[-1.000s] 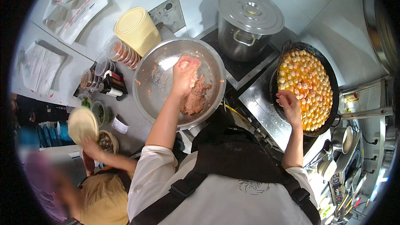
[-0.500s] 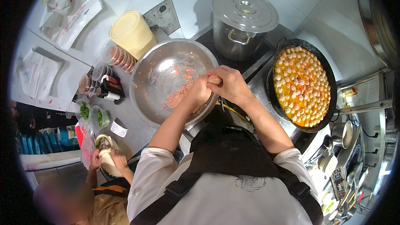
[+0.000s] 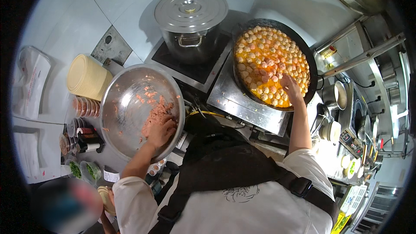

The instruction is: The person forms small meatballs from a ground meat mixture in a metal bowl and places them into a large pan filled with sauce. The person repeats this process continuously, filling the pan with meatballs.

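Note:
My left hand (image 3: 161,133) is down in a wide steel bowl (image 3: 123,99), its fingers curled into a heap of pink minced meat (image 3: 158,115). Fingertips on that side are partly buried. Over the near right part of a large black pan (image 3: 303,45), my right hand (image 3: 291,86) reaches in low with fingers apart and no meatball visible in them. Many pale meatballs (image 3: 264,37) float there in orange broth. Pinker ones (image 3: 274,71) cluster around the middle, just beside my right fingertips.
A lidded steel stockpot (image 3: 190,21) stands on a hob behind the bowl. Cream stacked tubs (image 3: 89,78), sauce cups (image 3: 84,107) and chopped greens (image 3: 89,171) line the left. Another person's hand (image 3: 112,197) works at lower left. Pots and utensils (image 3: 336,95) stand right of the pan.
My hands have parted from the bowl's rim, where they held a meatball together. The left went down into the meat, the right out over the pan. The view has swung right.

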Tool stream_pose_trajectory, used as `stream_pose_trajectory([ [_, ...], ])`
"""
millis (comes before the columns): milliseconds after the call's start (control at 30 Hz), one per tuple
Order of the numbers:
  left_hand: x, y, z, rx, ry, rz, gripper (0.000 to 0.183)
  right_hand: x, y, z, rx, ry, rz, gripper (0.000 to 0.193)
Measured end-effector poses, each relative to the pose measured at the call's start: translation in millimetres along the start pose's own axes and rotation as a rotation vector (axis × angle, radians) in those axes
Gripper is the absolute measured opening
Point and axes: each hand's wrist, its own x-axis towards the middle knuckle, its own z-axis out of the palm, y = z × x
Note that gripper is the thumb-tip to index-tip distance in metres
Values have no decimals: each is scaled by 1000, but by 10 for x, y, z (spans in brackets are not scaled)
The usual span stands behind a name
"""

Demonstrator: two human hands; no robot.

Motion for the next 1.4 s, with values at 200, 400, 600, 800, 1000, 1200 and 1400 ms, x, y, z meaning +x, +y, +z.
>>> stream_pose_trajectory([
  [200,79,-141,88,373,114,-102,15,3,-143,-124,-85,147,-163,63],
  [400,275,-448,224,-4,321,-421,31,-275,-219,51,-71,49,-251,46],
  [600,329,-137,-380,-1537,677,-501,35,-469,-174,510,-100,-116,-287,37],
  [800,399,193,-770,-1501,882,-205,11,-516,-154,870,-258,-318,-358,29],
  [1000,493,288,-629,-1194,1024,-485,9,-552,-170,962,-278,-369,-352,28],
  [1200,374,147,-747,-1678,935,-284,16,-582,-139,920,-318,-372,-363,28],
  [1400,429,125,-618,-1328,1022,-298,13,-572,-88,950,-296,-391,-380,29],
])
